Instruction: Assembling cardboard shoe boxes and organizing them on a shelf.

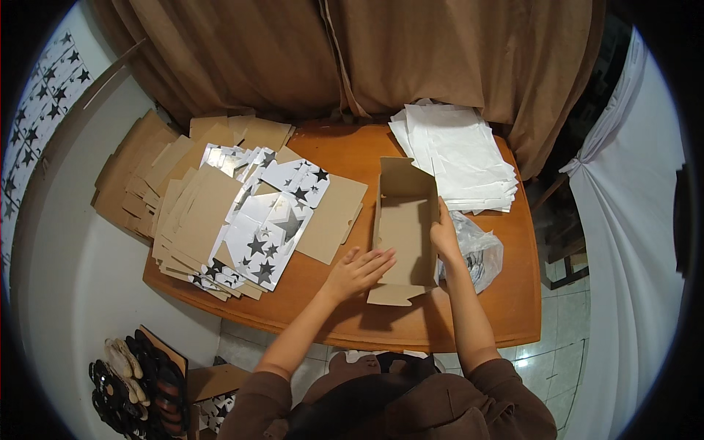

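Observation:
A half-folded brown cardboard box (402, 220) stands open on the wooden table (440, 323), its near flap lying flat toward me. My left hand (359, 270) rests flat with fingers spread on the box's near left edge, pressing the side wall. My right hand (444, 236) grips the top of the box's right wall. Nothing lies inside the box.
Several flat cardboard blanks, some silver with black stars (268, 220), are fanned across the table's left. A stack of white paper sheets (458, 154) lies at the back right. A clear plastic bag (478, 253) sits beside the box. Brown curtains hang behind; shoes (139, 381) stand on the floor.

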Action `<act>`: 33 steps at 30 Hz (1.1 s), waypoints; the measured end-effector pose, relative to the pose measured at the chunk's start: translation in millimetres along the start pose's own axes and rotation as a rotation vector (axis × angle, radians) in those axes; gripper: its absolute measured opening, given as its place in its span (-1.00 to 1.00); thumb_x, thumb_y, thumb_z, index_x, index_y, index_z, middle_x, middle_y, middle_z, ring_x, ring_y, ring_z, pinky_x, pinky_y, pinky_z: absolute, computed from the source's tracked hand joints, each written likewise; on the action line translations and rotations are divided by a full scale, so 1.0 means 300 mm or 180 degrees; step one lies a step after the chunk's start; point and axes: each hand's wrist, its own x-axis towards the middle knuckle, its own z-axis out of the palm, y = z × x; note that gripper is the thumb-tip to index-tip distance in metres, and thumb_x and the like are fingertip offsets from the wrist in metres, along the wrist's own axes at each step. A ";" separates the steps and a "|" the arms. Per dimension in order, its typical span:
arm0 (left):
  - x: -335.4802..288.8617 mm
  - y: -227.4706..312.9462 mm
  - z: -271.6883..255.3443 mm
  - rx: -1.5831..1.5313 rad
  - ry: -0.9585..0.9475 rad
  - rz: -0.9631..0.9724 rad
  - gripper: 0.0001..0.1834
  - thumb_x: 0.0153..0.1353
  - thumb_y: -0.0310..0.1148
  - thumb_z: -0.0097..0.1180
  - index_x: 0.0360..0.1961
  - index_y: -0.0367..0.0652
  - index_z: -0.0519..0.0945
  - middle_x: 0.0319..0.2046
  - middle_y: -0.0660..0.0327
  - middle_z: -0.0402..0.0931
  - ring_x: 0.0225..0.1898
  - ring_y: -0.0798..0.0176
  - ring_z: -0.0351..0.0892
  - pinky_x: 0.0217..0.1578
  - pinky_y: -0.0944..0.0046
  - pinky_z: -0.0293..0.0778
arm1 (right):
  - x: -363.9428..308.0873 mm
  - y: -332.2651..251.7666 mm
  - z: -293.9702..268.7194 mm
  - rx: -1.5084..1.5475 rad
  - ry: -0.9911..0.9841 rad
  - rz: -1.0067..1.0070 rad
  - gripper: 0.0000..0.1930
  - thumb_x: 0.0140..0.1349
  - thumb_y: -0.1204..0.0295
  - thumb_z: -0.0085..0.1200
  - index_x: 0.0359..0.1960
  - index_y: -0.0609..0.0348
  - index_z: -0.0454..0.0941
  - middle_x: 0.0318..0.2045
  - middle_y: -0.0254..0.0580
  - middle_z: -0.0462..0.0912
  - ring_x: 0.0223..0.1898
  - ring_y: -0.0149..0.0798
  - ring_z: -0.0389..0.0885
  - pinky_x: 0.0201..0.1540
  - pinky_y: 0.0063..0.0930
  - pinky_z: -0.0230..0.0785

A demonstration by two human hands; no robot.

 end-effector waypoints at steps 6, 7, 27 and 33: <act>0.089 0.017 -0.025 0.0160 -0.2116 -0.0915 -0.19 0.00 -0.06 0.19 0.22 -0.26 0.24 0.16 -0.08 0.30 0.18 0.12 0.31 0.26 0.19 0.06 | 0.038 0.027 -0.007 -0.0108 -0.0088 0.0025 -0.36 0.01 0.74 -0.35 0.25 0.37 0.08 0.16 0.20 0.28 0.22 -0.04 0.24 0.24 -0.42 0.04; 0.087 0.008 -0.022 0.0022 -0.2263 -0.1177 -0.22 0.02 -0.09 0.17 0.21 -0.31 0.25 0.13 -0.09 0.32 0.12 0.11 0.38 0.20 0.17 0.16 | 0.036 0.028 -0.006 -0.0063 -0.0131 0.0072 -0.33 -0.05 0.76 -0.37 0.25 0.40 0.06 0.20 0.26 0.22 0.26 0.02 0.18 0.28 -0.40 -0.01; 0.100 0.018 0.134 -0.1372 -0.2442 -0.1819 0.19 -0.20 0.37 0.14 0.36 -0.08 -0.02 0.37 -0.14 -0.41 0.39 -0.15 -0.51 0.18 -0.44 -0.43 | 0.012 0.058 0.003 -0.0627 -0.0151 -0.0088 -0.34 0.06 0.52 -0.12 0.28 0.23 0.08 0.25 0.27 0.11 0.31 0.09 0.06 0.31 -0.29 -0.08; 0.115 0.016 0.126 -0.1379 -0.2532 -0.1833 0.15 -0.20 0.24 0.23 0.36 -0.02 0.00 0.37 -0.08 -0.33 0.39 -0.16 -0.39 0.20 -0.41 -0.33 | 0.006 0.051 -0.012 -0.1916 -0.0803 -0.0738 -0.22 0.06 0.33 -0.01 0.36 0.00 -0.05 0.32 0.36 -0.14 0.34 0.32 -0.20 0.33 -0.07 -0.20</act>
